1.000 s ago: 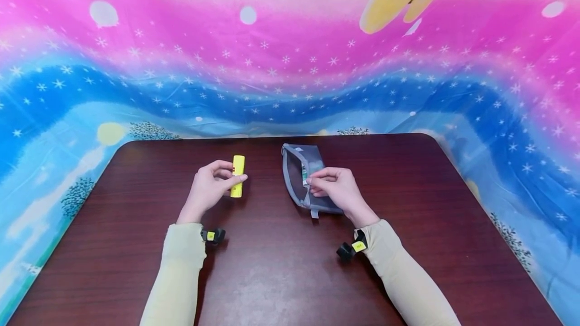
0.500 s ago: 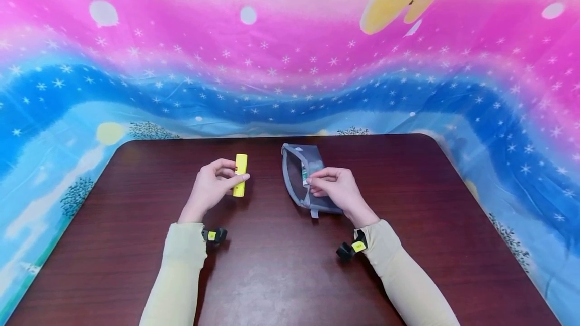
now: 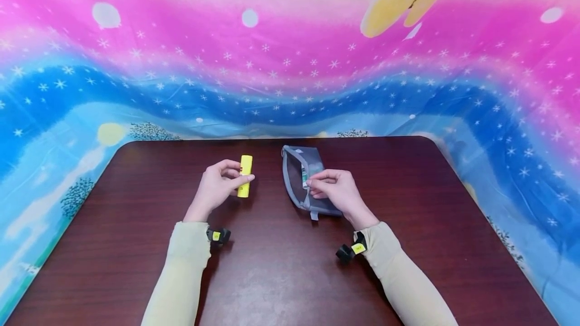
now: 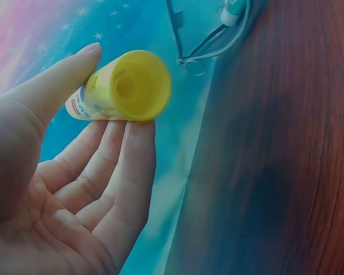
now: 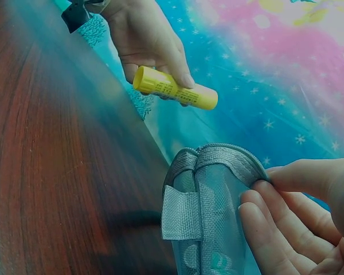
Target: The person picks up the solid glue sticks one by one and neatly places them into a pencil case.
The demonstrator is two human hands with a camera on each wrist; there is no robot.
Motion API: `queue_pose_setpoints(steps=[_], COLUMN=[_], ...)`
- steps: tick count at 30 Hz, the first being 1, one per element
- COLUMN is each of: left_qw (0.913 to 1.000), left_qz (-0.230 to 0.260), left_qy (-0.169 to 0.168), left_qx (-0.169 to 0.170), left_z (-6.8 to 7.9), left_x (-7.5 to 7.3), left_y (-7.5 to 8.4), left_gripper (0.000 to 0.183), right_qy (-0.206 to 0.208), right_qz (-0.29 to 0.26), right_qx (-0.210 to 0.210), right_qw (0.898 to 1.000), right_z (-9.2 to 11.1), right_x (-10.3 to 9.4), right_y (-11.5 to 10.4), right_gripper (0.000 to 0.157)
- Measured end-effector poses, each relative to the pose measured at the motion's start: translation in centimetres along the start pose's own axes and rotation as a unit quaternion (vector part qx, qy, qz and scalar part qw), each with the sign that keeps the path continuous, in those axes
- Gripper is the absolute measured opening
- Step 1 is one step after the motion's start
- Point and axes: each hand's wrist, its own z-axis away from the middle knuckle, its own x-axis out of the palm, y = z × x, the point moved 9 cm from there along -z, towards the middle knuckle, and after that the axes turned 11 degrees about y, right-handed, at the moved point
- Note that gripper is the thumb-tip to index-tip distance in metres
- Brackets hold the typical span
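Observation:
In the head view, my left hand (image 3: 215,189) pinches a yellow glue stick (image 3: 245,177) upright between thumb and fingers, left of the pouch and above the table. Its hollow round end (image 4: 140,86) faces the left wrist camera. A grey mesh zip pouch (image 3: 312,154) lies on the table with its mouth spread toward the glue stick. My right hand (image 3: 339,190) pinches the zipper edge of that mouth, as the right wrist view shows on the pouch (image 5: 221,200). Inside lies a white and green tube-shaped item (image 3: 304,177), partly hidden.
The dark red wooden table (image 3: 276,270) ends against a colourful patterned cloth (image 3: 281,79) behind and at the sides. Black wrist cameras (image 3: 219,236) sit on both wrists. A small fabric tab (image 5: 182,213) sticks out from the pouch's near end.
My left hand has moved slightly right with the glue stick, closer to the pouch. The right hand keeps its pinch on the pouch edge, and the pouch stays in place.

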Motion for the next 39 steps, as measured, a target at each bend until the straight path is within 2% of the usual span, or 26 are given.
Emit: queue_pose_setpoints(steps=[8,23,30,39], left_qw=[0.9999,0.9998,0.9995,0.9977], left_qz=[0.001,0.012,0.017,0.034], left_qy=[-0.008,-0.017,-0.022,-0.023], left_qx=[0.013,0.002,-0.013,-0.054], left_z=[-0.4,-0.7,-1.0,-1.1], left_x=[1.2,3.3,4.5,6.5], left_y=[0.7,1.3,1.4,1.3], left_gripper=[0.051,0.046,0.046,0.049], right_qy=[-0.003,0.001,0.000,0.001], right_qz=[-0.002,-0.006,-0.008,-0.009], right_qx=[0.000,0.002,0.004,0.007], right_qw=[1.000,1.000,1.000,1.000], right_z=[0.1,0.0,0.0,0.0], right_x=[0.0,0.0,0.0,0.0], right_y=[-0.1,-0.1,-0.1,0.1], right_gripper=[0.023,0.022,0.022,0.022])
